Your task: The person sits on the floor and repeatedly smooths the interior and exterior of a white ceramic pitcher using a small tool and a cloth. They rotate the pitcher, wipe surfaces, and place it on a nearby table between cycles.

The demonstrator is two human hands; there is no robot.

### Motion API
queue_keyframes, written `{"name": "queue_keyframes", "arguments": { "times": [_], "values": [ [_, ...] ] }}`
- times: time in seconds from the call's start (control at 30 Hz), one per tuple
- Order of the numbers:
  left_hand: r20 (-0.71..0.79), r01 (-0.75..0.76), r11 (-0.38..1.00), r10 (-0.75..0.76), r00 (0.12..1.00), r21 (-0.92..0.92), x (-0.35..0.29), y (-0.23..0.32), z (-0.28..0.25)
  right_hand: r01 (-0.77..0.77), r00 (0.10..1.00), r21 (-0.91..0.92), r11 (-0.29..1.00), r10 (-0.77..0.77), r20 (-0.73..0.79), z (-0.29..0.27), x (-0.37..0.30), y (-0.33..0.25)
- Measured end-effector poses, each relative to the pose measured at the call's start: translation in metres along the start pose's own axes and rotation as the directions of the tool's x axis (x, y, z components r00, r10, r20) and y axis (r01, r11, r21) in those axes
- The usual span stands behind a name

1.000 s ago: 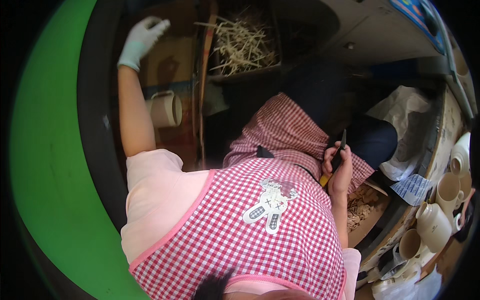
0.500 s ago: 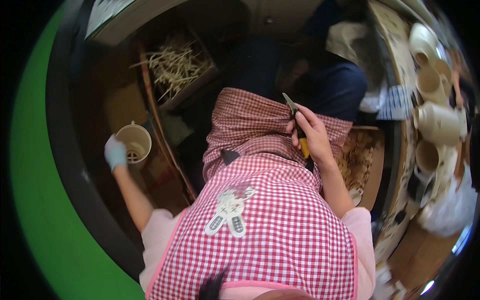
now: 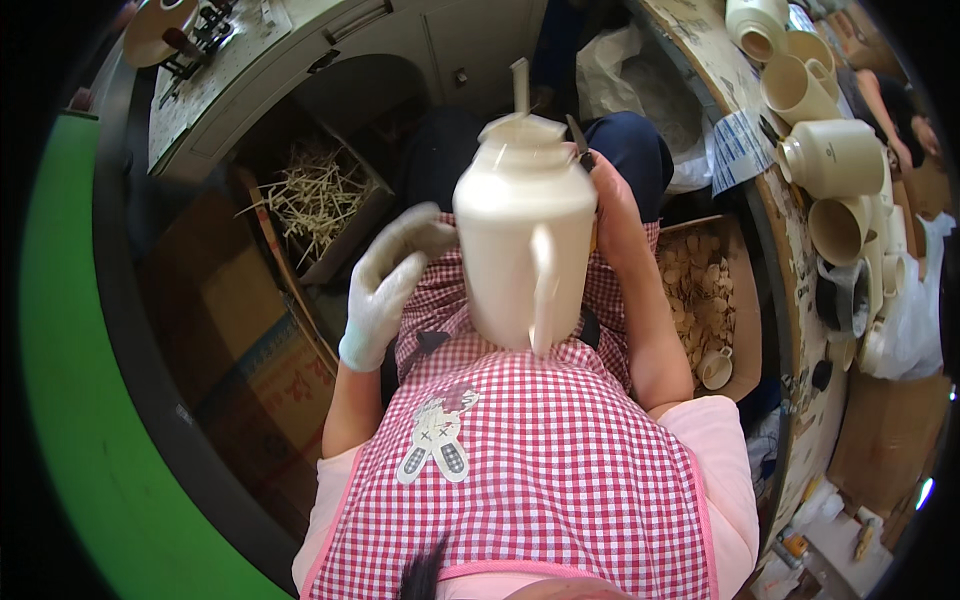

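A cream plastic jug with a looped side handle and a thin stub rising from its neck is above my lap, slightly blurred. On its left, my left hand in a white glove is open with curved fingers, its fingertips close to the wall of the jug. At the jug's right side, my bare right hand is closed around a small knife whose dark blade points up. The jug hides part of that hand and the knife handle; whether these fingers also grip the jug, I cannot tell.
A box of thin cream plastic sticks stands at left. To the right is a carton of small cream pieces with a small cup in it. Several cream jugs line the worn bench at far right. A cabinet is ahead.
My left hand has come from the far left to the middle. The jug now stands before my lap, close to the knife in my right hand. My view has shifted somewhat.
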State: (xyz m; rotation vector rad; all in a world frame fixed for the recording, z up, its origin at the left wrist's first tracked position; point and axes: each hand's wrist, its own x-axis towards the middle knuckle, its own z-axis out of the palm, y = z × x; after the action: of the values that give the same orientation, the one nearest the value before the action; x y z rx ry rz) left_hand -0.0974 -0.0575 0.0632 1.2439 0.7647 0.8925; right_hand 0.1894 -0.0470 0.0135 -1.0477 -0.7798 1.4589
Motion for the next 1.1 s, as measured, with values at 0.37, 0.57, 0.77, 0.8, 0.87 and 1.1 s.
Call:
{"name": "queue_keyframes", "arguments": {
  "times": [0.37, 0.57, 0.77, 0.8, 0.87, 1.1],
  "values": [
    [0.017, 0.141, 0.961, -0.149, 0.989, 0.237, 0.083, 0.044, 0.021, 0.079, 0.993, -0.186, 0.979, -0.061, 0.1, 0.012, 0.014, -0.025],
    [0.115, -0.412, 0.746, 0.417, 0.901, 0.523, 0.107, 0.085, 0.004, -0.267, 0.876, 0.487, 0.831, 0.42, -0.236, -0.033, 0.031, -0.035],
    [0.424, -0.517, 0.405, 0.301, 0.854, 0.754, 0.123, 0.092, -0.029, -0.017, 0.93, -0.403, 0.915, 0.163, 0.331, -0.011, 0.026, -0.1],
    [0.449, -0.555, 0.439, 0.328, 0.831, 0.707, 0.126, 0.09, -0.028, 0.389, 0.894, -0.595, 0.704, -0.132, 0.428, 0.004, 0.032, -0.102],
    [0.49, -0.572, 0.46, 0.297, 0.82, 0.679, 0.132, 0.09, -0.025, 0.702, 0.706, -0.691, 0.175, -0.304, 0.64, 0.026, 0.041, -0.113],
    [0.588, -0.625, 0.458, 0.242, 0.772, 0.632, 0.143, 0.092, -0.022, 0.692, 0.599, -0.647, -0.322, -0.245, 0.763, 0.053, 0.053, -0.139]
  ]
}}
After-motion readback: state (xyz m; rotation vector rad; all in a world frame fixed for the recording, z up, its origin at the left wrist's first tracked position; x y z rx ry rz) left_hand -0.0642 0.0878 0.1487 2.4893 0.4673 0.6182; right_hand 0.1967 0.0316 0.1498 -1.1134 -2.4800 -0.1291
